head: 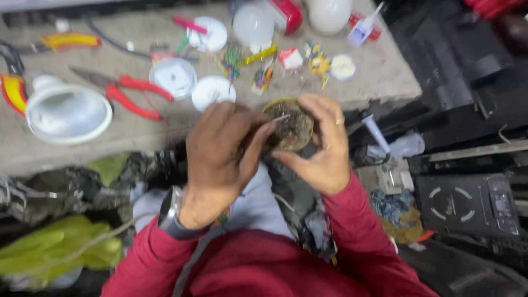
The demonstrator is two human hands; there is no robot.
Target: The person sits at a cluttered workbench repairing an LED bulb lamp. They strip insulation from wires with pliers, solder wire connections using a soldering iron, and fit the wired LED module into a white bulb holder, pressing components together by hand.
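A round brownish circuit board (291,125) is held up in front of the workbench edge. My right hand (324,146), with a ring on one finger, grips its right rim from the side and below. My left hand (220,157), with a watch on the wrist, pinches a thin metal tool or wire (280,117) whose tip touches the board's face. Both sleeves are red. The picture is blurred, so small parts on the board cannot be made out.
On the grey bench (385,71) lie red-handled pliers (129,91), a white lamp housing (66,113), round white discs (213,91), white bulb domes (330,14) and several small coloured parts. A black device (467,203) sits at the right. Cloth and green bags lie at the left.
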